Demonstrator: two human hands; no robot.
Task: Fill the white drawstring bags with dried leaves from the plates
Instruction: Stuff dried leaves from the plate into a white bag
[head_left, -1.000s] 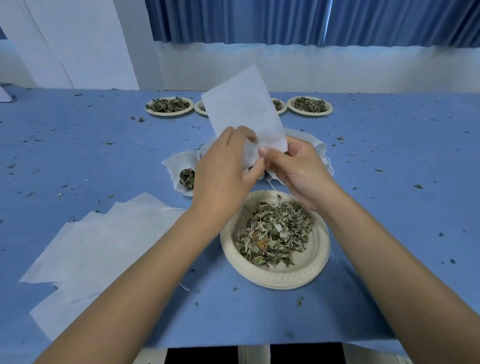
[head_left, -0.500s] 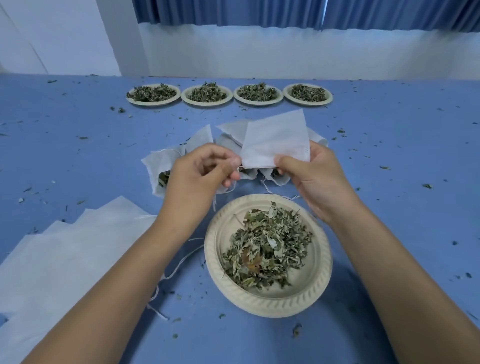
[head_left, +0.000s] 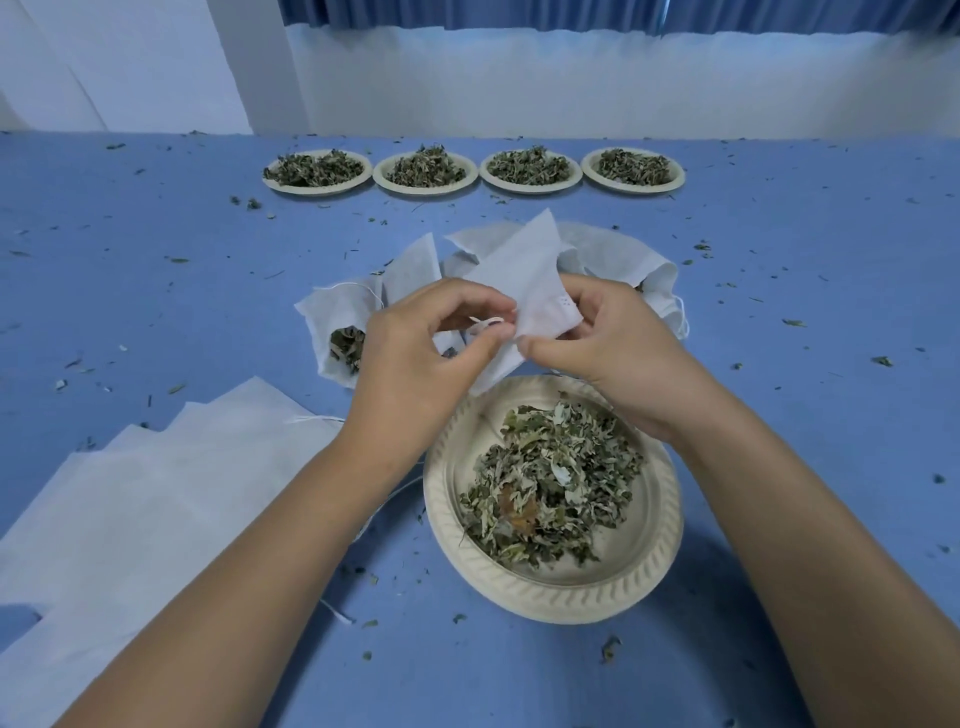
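Both hands hold one empty white drawstring bag (head_left: 524, 280) just above the near paper plate (head_left: 644, 566), which carries a heap of dried leaves (head_left: 550, 488). My left hand (head_left: 421, 353) pinches the bag's mouth edge and its string loop. My right hand (head_left: 613, 343) pinches the same edge from the other side. The bag's closed end points up and away from me. Behind my hands lie filled bags (head_left: 337, 332), one open with leaves showing.
Several flat empty bags (head_left: 145, 493) are stacked at the near left. A row of several leaf-filled plates (head_left: 426, 171) stands at the back of the blue table (head_left: 805, 291). Leaf crumbs are scattered all over the cloth. A white wall runs behind.
The bag has come down from upright in front of me to low over the near plate. Both hands have closed in on its mouth edge, and my view has tilted downward.
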